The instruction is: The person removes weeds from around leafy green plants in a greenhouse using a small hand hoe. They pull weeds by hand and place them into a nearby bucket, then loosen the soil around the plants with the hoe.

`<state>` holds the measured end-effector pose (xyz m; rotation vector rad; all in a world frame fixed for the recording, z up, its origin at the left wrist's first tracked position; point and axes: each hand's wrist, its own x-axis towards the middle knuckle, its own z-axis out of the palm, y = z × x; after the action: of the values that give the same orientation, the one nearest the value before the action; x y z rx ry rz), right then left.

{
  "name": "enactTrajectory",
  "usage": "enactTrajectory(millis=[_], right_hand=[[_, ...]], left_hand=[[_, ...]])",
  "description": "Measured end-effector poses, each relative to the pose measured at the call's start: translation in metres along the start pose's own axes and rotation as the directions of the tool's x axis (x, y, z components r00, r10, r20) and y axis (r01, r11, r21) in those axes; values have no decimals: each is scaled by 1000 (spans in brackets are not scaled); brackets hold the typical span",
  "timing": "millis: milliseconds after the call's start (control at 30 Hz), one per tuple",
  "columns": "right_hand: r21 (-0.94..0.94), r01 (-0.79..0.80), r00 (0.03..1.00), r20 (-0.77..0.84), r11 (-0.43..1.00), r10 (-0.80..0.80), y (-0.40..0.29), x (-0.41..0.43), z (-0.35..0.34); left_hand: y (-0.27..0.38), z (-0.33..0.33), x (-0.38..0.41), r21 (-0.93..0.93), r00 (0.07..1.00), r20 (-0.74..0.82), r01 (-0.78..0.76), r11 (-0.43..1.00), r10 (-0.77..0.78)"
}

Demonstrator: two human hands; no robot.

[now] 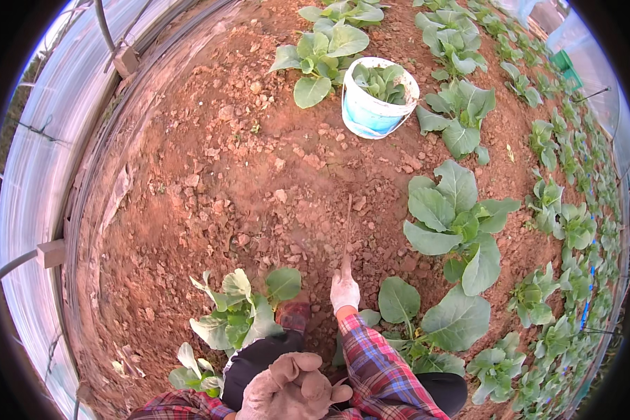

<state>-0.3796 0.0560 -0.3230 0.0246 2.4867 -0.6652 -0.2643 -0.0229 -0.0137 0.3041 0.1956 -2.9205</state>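
Observation:
My right hand (345,290), in a dirty white glove, reaches low over the red soil with its fingers closed around the near end of a thin brown stick (349,226). The stick points away from me over the ground. My left hand (294,386), in a soil-stained glove, rests close to my body with its fingers curled; whether anything lies within them cannot be seen. A white and blue plastic bucket (370,123) with cut or pulled leafy seedlings (380,84) inside stands on the soil farther ahead.
Broad-leaved green plants grow beside my right forearm (454,320), to the right (462,226) and by my left knee (241,315). More rows fill the right side. Plastic sheeting (31,194) with wooden blocks (50,254) edges the left, and a green container (567,68) stands far right.

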Motion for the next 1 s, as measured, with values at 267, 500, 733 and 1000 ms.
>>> enactTrajectory(millis=[267,500,733,1000], right_hand=[[-91,9,983,185,996,8,46,-143,21],[-1,84,996,-9,996,-84,34,-109,15],[76,149,948,-295,986,-121,-27,67,-18],[-25,-5,992,-124,1000,2,-86,104,-9]], left_hand=[[10,-11,-13,-24,997,-48,64,998,-65],[22,-6,-14,-75,999,39,17,997,-14],[27,-6,-7,-4,998,-47,-35,999,34],[29,-6,2,8,995,-81,-56,998,56]])
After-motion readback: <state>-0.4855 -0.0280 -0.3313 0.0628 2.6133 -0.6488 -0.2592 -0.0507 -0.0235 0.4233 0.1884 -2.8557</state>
